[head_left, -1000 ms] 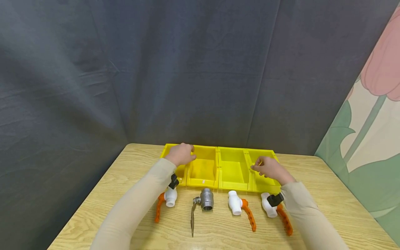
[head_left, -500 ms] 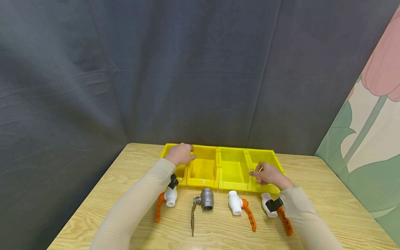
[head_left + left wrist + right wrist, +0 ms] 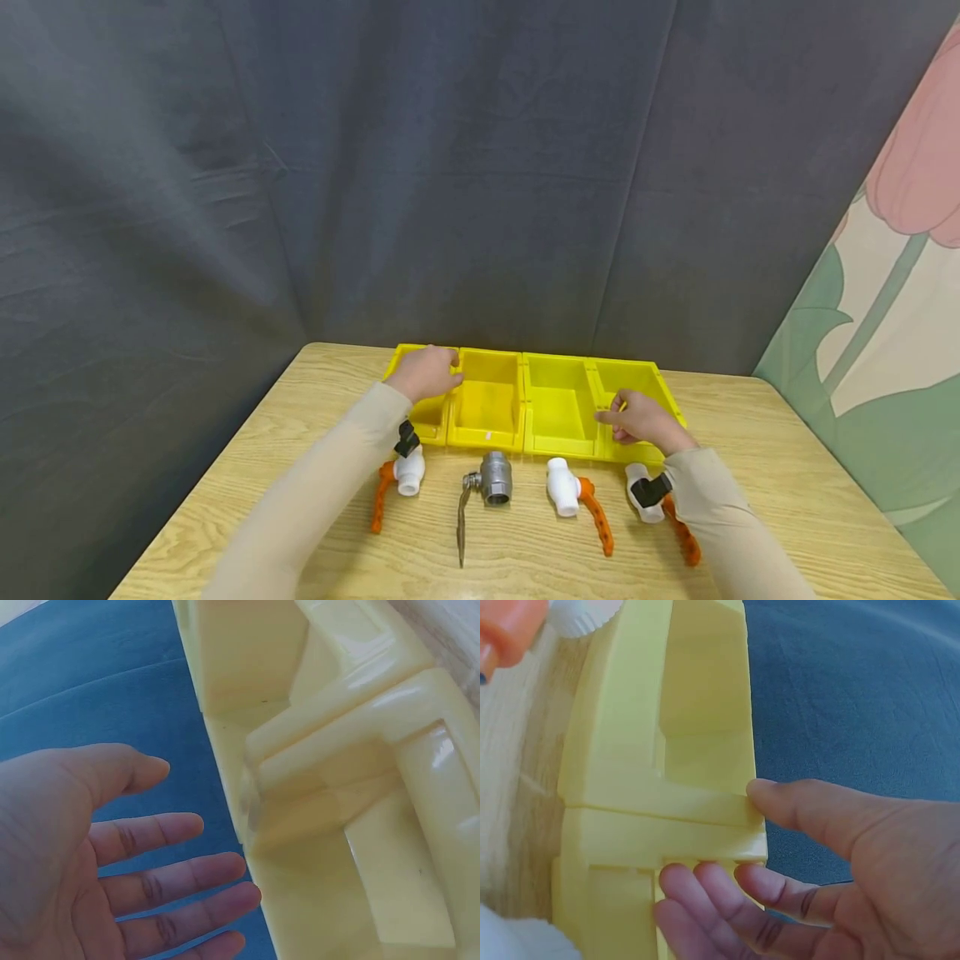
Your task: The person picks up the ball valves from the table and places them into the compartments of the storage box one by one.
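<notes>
Four-sided yellow storage bins stand side by side in a row, the second bin [image 3: 487, 392] showing its bare floor. My left hand [image 3: 426, 372] hovers over the leftmost bin [image 3: 393, 360]; its spread fingers [image 3: 180, 877] hold nothing in the left wrist view. At the right end, my right hand [image 3: 647, 419] pinches the adjoining walls [image 3: 667, 819] of the two rightmost bins, thumb on one side and curled fingers [image 3: 724, 896] on the other. The hand covers part of the rightmost bin [image 3: 666, 392].
In front of the bins lie a metal ball valve [image 3: 496, 479] and white plastic ball valves with orange handles: a left one [image 3: 409, 473], a middle one [image 3: 562, 487] and a right one [image 3: 637, 492] partly behind my wrist. A dark curtain [image 3: 480, 183] hangs behind the wooden table [image 3: 330, 375].
My right hand has come down and slightly left onto the walls between the two right bins. My left hand has drifted a little left. The valves stay put.
</notes>
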